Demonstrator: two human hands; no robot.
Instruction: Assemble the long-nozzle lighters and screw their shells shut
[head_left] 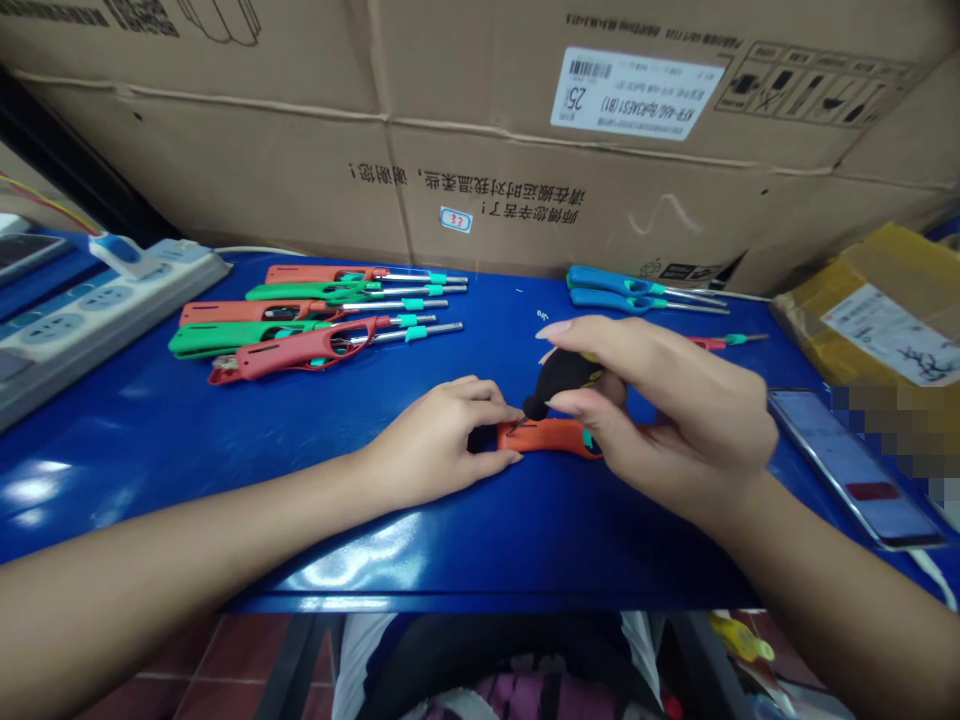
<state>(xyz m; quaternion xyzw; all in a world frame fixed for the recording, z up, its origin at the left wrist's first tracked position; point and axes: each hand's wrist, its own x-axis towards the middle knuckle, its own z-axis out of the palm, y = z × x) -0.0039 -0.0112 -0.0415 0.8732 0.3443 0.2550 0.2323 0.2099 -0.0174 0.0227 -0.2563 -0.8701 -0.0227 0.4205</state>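
An orange-red stick lighter lies flat on the blue table, its metal nozzle with a teal collar pointing right. My left hand is closed on the lighter's handle end and pins it down. My right hand is closed round a screwdriver with a black handle; its tip rests on the lighter's body near my left fingertips.
Several red and green stick lighters lie in a row at the back left, two blue ones at the back right. A power strip sits far left, a phone at right, cardboard boxes behind.
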